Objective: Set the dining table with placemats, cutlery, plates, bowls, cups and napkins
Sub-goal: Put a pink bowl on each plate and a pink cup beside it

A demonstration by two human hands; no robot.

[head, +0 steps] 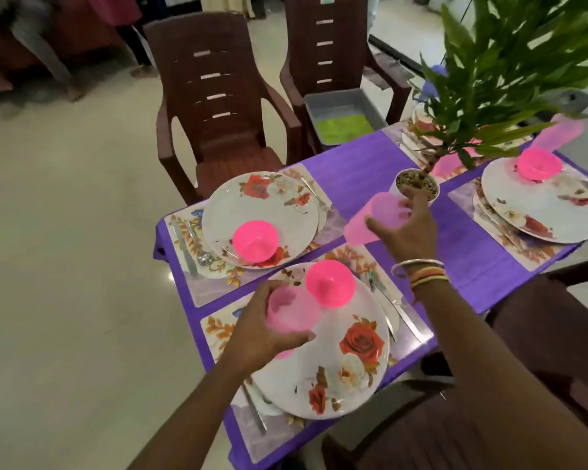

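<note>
Head view looks down on a desk under a purple cloth [370, 164], where each floral placemat already carries a white rose-patterned plate and a bright pink plastic bowl, so cups seem to be the step in hand. The left hand [262, 330] curls its fingers and thumb round a pale pink translucent plastic cup [287, 310], held above the left rim of the nearest rose-patterned plate [347, 351], just beside that plate's bright pink bowl [330, 283]. It is probably waiting for a free spot on the mat. The right hand [411, 228], bangles at the wrist, grips a second pale pink cup [374, 220], tilted on its side over the bare cloth beside the white pot of the green plant [416, 186]. Carrying one cup in each hand likely saves a trip, and the reach suggests this one is meant for the far setting, by its plate [262, 205]. A table knife [401, 313] lies right of the near plate, leaving the mat's upper corner open. A grey tub [343, 113] on a brown chair holds something green; whether napkins, I cannot tell.
</note>
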